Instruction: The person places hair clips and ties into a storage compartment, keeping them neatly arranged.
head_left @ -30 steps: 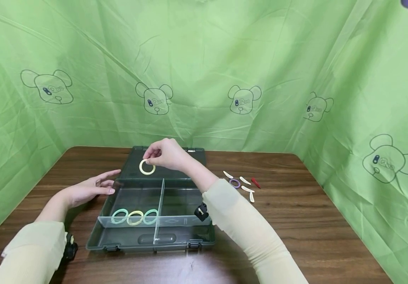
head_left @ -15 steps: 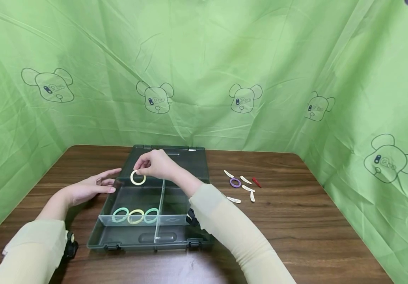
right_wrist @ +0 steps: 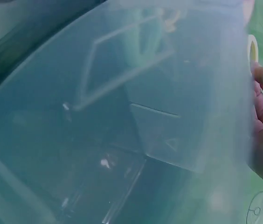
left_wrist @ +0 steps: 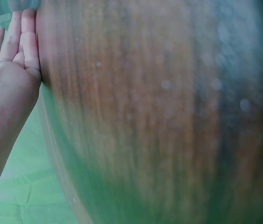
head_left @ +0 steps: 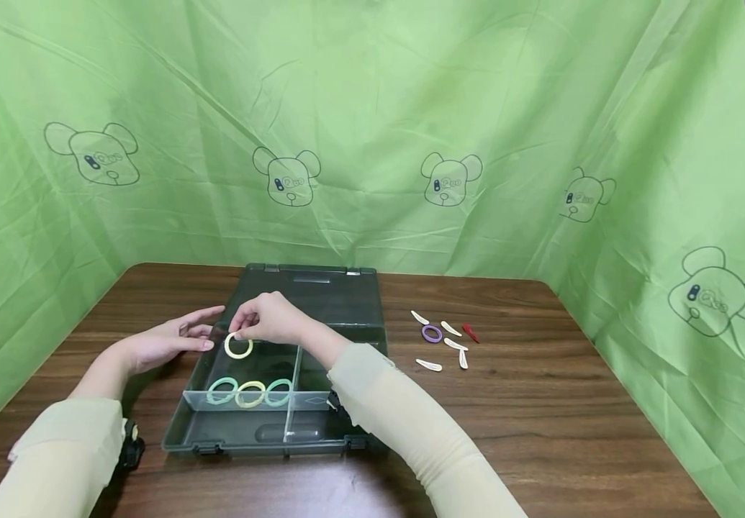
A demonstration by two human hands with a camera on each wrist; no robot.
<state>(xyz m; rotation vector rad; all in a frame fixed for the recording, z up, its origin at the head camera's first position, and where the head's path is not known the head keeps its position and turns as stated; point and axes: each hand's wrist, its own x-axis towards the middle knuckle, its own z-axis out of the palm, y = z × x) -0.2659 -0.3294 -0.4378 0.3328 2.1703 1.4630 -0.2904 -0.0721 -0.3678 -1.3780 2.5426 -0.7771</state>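
Note:
A dark see-through plastic divider box (head_left: 232, 433) stands on the table, its lid (head_left: 336, 298) folded open toward the back. My right hand (head_left: 267, 318) pinches a pale yellow hair tie (head_left: 239, 357) over the back left compartment; its edge also shows as a yellow rim (right_wrist: 249, 49) in the right wrist view. Along the clear cross divider, in that same compartment, stand a green hair tie (head_left: 222, 379), a yellow hair tie (head_left: 251, 383) and another green hair tie (head_left: 279, 381). My left hand (head_left: 163, 347) rests with extended fingers against the box's left side.
Right of the box lie a purple hair tie (head_left: 423, 334), a red hair clip (head_left: 470, 332) and several white hair clips (head_left: 428, 365). Green cloth (head_left: 366, 108) hangs around the back and sides of the wooden table (head_left: 540, 403).
My right hand has moved left and toward me with the pale yellow hair tie, from above the lid to over the back left compartment. My left hand stays at the box's side.

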